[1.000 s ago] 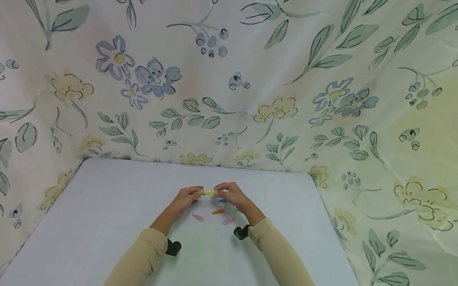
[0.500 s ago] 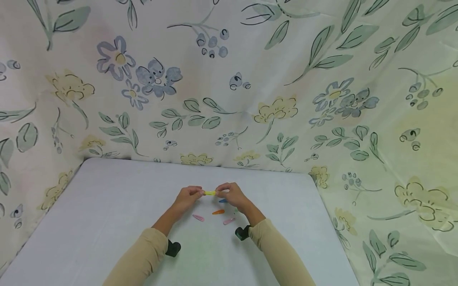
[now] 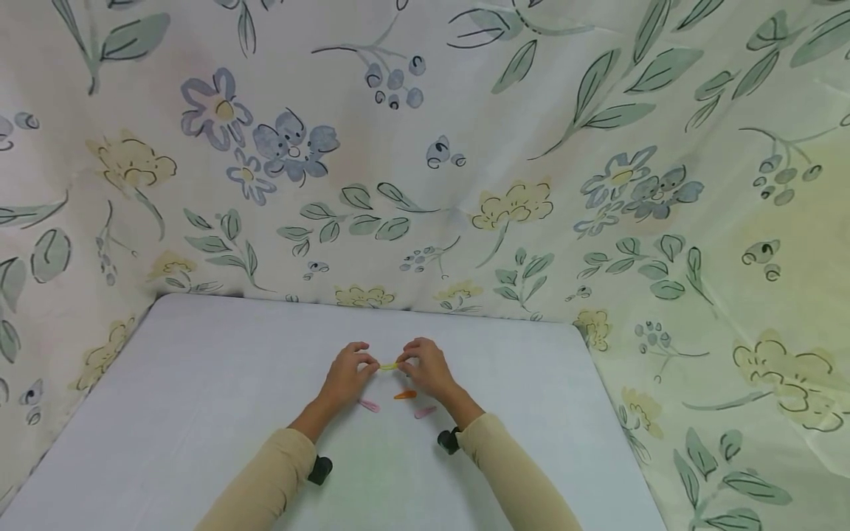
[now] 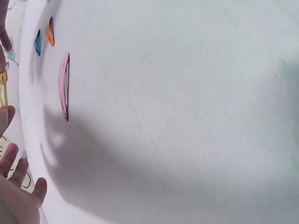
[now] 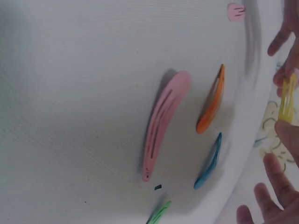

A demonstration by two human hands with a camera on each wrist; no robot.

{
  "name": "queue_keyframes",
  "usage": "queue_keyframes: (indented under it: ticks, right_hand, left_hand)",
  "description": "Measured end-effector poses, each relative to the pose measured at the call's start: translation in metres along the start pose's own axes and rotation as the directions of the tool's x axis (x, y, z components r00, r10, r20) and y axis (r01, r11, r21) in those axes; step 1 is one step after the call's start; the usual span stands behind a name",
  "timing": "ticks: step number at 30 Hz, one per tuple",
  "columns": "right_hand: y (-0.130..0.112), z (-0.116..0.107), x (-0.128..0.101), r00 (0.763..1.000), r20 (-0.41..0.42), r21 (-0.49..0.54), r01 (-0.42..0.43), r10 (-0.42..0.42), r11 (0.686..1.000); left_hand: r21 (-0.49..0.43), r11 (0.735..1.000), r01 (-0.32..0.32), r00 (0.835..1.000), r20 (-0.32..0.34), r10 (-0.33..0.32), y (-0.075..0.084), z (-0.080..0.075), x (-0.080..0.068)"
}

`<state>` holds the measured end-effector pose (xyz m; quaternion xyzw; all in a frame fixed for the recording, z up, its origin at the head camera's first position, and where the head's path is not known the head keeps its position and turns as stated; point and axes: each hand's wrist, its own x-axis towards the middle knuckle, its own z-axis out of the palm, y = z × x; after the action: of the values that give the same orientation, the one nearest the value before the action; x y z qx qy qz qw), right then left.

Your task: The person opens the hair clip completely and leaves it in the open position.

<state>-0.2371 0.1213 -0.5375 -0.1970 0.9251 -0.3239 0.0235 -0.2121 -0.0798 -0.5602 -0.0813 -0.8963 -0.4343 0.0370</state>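
Note:
A yellow snap hair clip is stretched crosswise between my two hands above the table. My left hand pinches one end between thumb and index finger, its other fingers spread apart. At the opposite end, my right hand pinches the clip the same way. Slots along the yellow clip's body show in the right wrist view. Below the hands lie an orange hair clip, a pink hair clip on the left and another pink hair clip on the right. The right hand mostly hides a blue hair clip from the head view.
A green hair clip lies partly out of frame, near a tiny dark scrap. The white table meets a floral cloth at its back edge. Black wrist cameras hang under both forearms.
Both hands have turned and dipped slightly, so the yellow hair clip sits lower and looks thinner. Left fingers have spread. The right hand now covers most of the blue hair clip.

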Motion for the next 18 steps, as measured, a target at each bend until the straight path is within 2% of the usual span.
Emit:
queue_keyframes:
  ticks: [3,8,12,18]
  right_hand:
    - [0.001,0.004,-0.001,0.998,-0.025,-0.058,0.054,-0.055,0.997]
    - [0.002,0.009,-0.001,0.998,-0.014,-0.119,0.060,-0.062,0.991]
    - [0.003,0.013,-0.001,0.999,0.009,-0.163,0.051,-0.051,0.985]
    - [0.004,0.019,-0.004,0.998,0.020,-0.176,0.057,-0.054,0.983]
  left_hand:
    - [0.056,0.998,-0.037,0.999,-0.015,0.038,-0.002,0.002,-0.001]
    - [0.104,0.992,-0.069,0.997,-0.030,0.072,-0.005,0.003,-0.004]
    - [0.132,0.989,-0.066,0.998,-0.006,0.068,-0.006,0.004,-0.007]
    - [0.142,0.988,-0.055,0.998,0.020,0.052,-0.007,0.003,-0.010]
